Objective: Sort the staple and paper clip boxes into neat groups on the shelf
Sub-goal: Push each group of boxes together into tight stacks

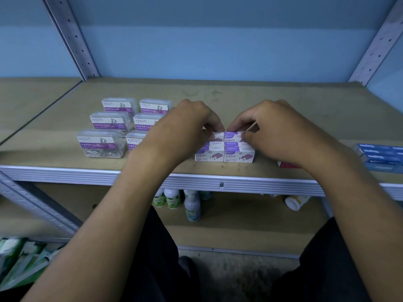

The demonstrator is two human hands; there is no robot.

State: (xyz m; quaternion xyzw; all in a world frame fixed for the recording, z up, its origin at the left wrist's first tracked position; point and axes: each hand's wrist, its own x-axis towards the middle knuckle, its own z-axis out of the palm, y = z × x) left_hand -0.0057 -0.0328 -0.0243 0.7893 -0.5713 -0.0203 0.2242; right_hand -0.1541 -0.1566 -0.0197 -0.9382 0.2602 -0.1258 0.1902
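Both hands, left [192,118] and right [268,123], pinch staple boxes [224,152] near the shelf [283,99] front edge; bare board lies behind.

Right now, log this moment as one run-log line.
left hand: pinches upper-left staple box | right hand: pinches upper-right staple box | paper clip boxes: grouped at left | shelf

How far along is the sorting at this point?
Done: six clear paper clip boxes stand in two rows. In hand: left hand and right hand pinch the upper staple boxes on the white stack. Left: blue boxes and a red box lie apart, right.
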